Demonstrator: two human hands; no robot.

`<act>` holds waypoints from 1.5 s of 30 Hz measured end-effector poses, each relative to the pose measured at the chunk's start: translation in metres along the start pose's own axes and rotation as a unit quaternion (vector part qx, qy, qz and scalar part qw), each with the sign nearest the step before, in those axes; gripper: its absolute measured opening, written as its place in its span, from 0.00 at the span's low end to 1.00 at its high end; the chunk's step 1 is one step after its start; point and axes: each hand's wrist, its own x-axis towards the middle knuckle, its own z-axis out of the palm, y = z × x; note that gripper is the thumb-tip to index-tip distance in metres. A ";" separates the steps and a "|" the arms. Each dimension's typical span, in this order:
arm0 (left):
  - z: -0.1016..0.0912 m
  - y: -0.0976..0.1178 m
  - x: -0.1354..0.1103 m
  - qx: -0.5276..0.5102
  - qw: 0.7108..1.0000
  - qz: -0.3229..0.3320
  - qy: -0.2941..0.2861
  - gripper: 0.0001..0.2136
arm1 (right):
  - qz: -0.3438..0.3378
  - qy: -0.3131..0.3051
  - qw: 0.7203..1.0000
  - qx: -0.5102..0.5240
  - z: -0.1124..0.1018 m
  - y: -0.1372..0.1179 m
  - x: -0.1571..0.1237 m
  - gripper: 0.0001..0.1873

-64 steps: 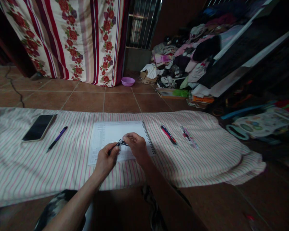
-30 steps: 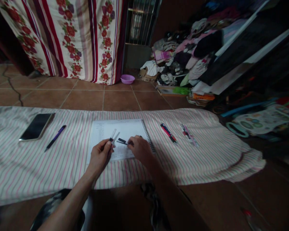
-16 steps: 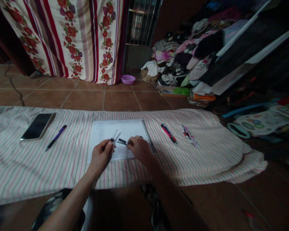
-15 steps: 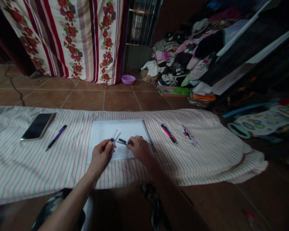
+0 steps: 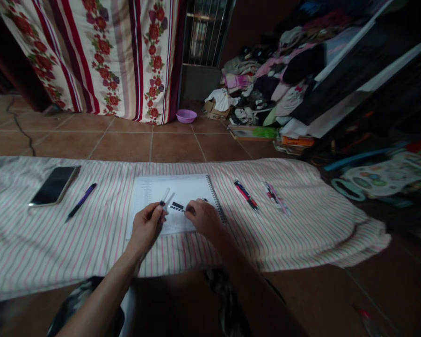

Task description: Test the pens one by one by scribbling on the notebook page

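Over an open spiral notebook [image 5: 150, 187] both of my hands are at work. My left hand [image 5: 147, 222] pinches a clear pen barrel [image 5: 166, 194] that points up and away, dark at its lower end. Between the fingertips of my right hand [image 5: 201, 215] is a thin dark stick [image 5: 176, 208], like a pen refill, its tip pointing left toward the barrel. A black pen cap [image 5: 177, 205] appears just behind the stick; whether it touches the stick I cannot tell. Another small dark piece [image 5: 205, 200] shows on the page beyond my right hand.
On the striped cloth [image 5: 266, 243], a phone [image 5: 54, 186] and a purple-black pen [image 5: 80, 202] lie at left. Red and black pens [image 5: 246, 195] and pink-white pens [image 5: 276, 199] lie at right. A purple basin [image 5: 186, 116] stands on the tiled floor beyond.
The clear barrel in my left hand has tilted or shifted slightly left and down. My right hand keeps nearly the same place with the thin stick.
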 end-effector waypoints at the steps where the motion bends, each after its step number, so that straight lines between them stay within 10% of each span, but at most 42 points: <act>1: 0.000 0.000 0.000 -0.002 1.000 -0.002 0.002 0.18 | -0.004 0.004 1.000 0.006 0.001 0.002 0.000 0.05; 45: 0.020 -0.001 0.006 0.029 1.000 0.005 -0.007 0.17 | -0.062 0.051 0.991 0.111 0.006 0.022 -0.008 0.03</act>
